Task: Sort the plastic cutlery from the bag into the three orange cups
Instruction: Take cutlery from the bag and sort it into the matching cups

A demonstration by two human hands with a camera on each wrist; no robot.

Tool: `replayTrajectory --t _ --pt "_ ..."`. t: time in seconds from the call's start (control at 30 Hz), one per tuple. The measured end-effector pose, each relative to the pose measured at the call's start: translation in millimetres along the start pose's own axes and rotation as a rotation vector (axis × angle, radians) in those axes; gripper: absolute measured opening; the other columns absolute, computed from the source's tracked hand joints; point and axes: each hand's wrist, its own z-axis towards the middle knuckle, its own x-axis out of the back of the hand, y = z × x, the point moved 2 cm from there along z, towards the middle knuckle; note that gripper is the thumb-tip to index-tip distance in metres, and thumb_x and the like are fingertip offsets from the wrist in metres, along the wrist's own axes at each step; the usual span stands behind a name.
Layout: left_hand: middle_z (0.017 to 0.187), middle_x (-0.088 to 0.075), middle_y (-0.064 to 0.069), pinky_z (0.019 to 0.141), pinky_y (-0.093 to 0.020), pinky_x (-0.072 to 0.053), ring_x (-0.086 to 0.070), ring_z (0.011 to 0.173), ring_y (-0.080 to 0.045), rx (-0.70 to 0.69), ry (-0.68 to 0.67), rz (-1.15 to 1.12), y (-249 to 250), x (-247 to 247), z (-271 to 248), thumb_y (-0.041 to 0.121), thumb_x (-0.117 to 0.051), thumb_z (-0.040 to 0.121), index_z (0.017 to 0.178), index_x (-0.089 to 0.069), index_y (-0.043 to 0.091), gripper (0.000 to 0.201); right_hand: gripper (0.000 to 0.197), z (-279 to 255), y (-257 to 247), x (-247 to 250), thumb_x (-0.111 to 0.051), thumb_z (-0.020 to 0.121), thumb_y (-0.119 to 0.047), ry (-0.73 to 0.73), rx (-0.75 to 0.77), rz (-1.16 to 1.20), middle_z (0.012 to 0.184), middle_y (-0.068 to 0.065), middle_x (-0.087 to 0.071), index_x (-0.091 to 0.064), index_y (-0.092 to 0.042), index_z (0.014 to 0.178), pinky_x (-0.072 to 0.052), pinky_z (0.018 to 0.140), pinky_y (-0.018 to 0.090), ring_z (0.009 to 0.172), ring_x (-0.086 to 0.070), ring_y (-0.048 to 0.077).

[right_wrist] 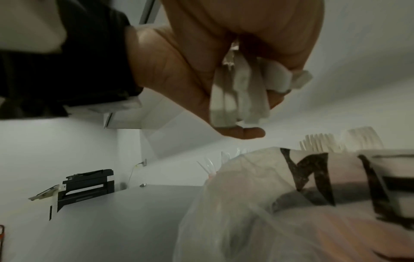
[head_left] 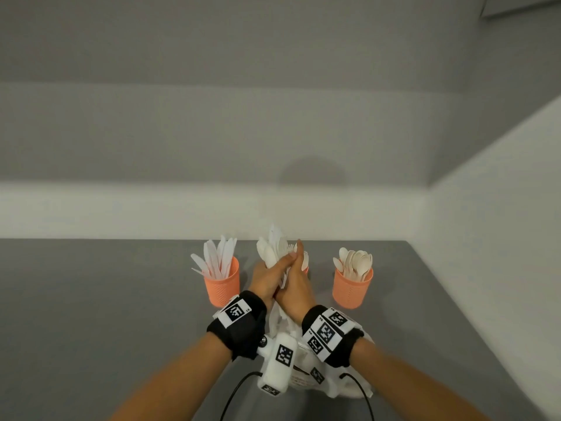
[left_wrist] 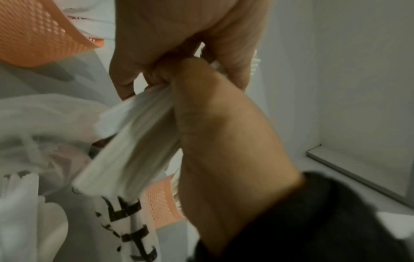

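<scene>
Two hands meet above a grey table [head_left: 91, 299], pressed together around one bundle of white cutlery [head_left: 274, 253]. Nearest the camera, a white plastic bag [head_left: 349, 387] lies on the table under the wrists. Above it the left hand [head_left: 267, 279] curls round the bundle's handles, thumb laid across them; the right hand [head_left: 296, 287] presses against the other side, forefinger straight up along the stack. The bundle fans out above the fingers, spoon bowls and knife tips showing.

The left wrist camera gives the underside: the handles [left_wrist: 127, 141] slanting out below the left hand's grip, blurred. The right wrist camera shows the right hand's fingers [right_wrist: 291, 35] curled over the handle ends, and a black printer [right_wrist: 87, 186] on the table's far end that the head view misses.

Behind the hands stand three orange cups: the left cup [head_left: 222, 285] holds knives, the right cup [head_left: 352, 288] spoons, and the middle cup [head_left: 306, 269] is nearly hidden, fork tines showing past the right hand.
</scene>
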Motion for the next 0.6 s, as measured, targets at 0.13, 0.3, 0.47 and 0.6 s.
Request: replayTrajectory --t 0.13,0.3,0.47,0.6 --pt "0.092 -0.069 -0.011 0.063 -0.023 -0.054 -0.068 0.078 -0.017 -0.039 -0.041 0.058 6 3 2 0.019 -0.059 0.087 0.104 -0.064 0.0 0.025 0.098 0 1 9 -0.073 0.073 -0.004 -0.048 -0.068 0.199 0.122 -0.002 -0.049 -0.008 -0.02 0.144 -0.044 0.096 0.024 0.114 -0.055 0.016" --pt "0.094 -0.068 -0.013 0.073 -0.031 -0.054 -0.067 0.086 -0.024 0.005 -0.141 0.101 8 11 4 0.021 -0.055 0.089 0.099 -0.064 0.005 0.021 0.06 -2 9 14 -0.077 0.069 -0.001 -0.045 -0.211 0.422 0.102 0.001 -0.052 -0.033 -0.016 0.107 -0.05 0.077 0.019 0.101 -0.056 0.016" --pt "0.097 -0.064 -0.014 0.078 -0.029 -0.049 -0.062 0.088 -0.021 0.065 -0.221 0.157 9 12 0 0.025 -0.053 0.09 0.092 -0.064 0.008 0.02 0.065 -2 9 6 -0.077 0.064 -0.023 -0.232 -0.297 0.497 0.114 0.008 -0.064 -0.049 -0.009 0.121 -0.048 0.099 0.036 0.11 -0.061 0.017" --pt "0.091 -0.062 -0.009 0.056 -0.02 -0.049 -0.062 0.078 -0.014 0.075 -0.295 0.223 12 12 -7 0.028 -0.049 0.093 0.106 -0.059 0.003 0.03 0.042 -3 6 9 -0.062 0.082 -0.004 -0.39 -0.348 0.612 0.066 0.002 -0.068 -0.048 0.002 0.121 -0.054 0.061 0.019 0.062 -0.067 0.007"
